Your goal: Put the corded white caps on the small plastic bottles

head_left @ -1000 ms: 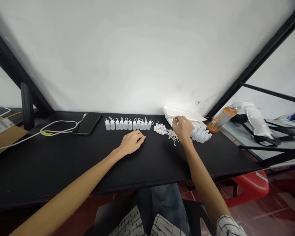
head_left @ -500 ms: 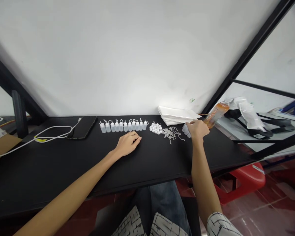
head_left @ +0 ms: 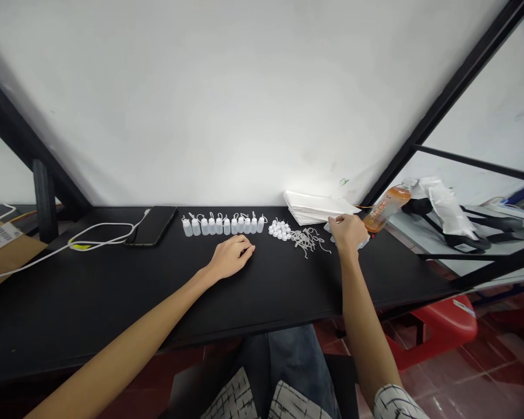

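Observation:
On the black table my left hand (head_left: 232, 256) rests with its fingers curled and nothing visible in them. Just behind it stands a row of small white squeeze bottles (head_left: 219, 226) with capped tops and thin loops. At the right, my right hand (head_left: 348, 231) reaches down over several loose translucent bottles (head_left: 332, 233). Its thumb and fingers are drawn together, and the hand hides what they grip. Between the two hands lie a cluster of small white caps (head_left: 280, 230) and a tangle of pale short cords (head_left: 306, 239).
Against the wall is a stack of white sheets (head_left: 317, 206). An orange drink bottle (head_left: 386, 208) leans beside the right frame bar. To the left lie a dark phone (head_left: 152, 227), a white cable (head_left: 100, 225) and a cardboard piece (head_left: 24, 256). A red stool (head_left: 445, 326) stands below right.
My right hand has shifted slightly among the loose bottles, and some now show at its right side. My left hand stays on the table. The whole view has moved a little.

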The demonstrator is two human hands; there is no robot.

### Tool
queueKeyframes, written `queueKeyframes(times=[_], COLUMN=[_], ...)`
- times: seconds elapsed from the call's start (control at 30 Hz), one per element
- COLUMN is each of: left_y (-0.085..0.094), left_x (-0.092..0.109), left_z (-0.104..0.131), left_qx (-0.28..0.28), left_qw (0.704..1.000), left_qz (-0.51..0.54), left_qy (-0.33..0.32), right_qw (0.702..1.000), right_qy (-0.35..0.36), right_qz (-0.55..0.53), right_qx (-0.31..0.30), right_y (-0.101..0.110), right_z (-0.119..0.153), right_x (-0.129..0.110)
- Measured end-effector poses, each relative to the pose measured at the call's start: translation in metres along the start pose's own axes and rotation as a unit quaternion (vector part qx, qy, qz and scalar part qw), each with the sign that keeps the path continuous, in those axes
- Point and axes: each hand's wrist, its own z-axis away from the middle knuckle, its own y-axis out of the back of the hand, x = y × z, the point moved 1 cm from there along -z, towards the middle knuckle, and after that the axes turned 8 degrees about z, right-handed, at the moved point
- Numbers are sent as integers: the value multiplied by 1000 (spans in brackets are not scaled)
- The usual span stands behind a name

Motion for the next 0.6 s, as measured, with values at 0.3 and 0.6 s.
queueKeyframes(times=[0.3,0.6], left_y=[-1,0], left_x=[-1,-1], left_z=[0,1], left_qx=[0,8], left_qw=[1000,1000], left_qz=[6,14], left_qy=[-9,-9], right_qw=[985,876], right_qy=[90,270], right_qz=[-132,-368], right_qx=[61,-155], right_y=[-1,-12], right_z=[19,52], right_x=[-30,-60])
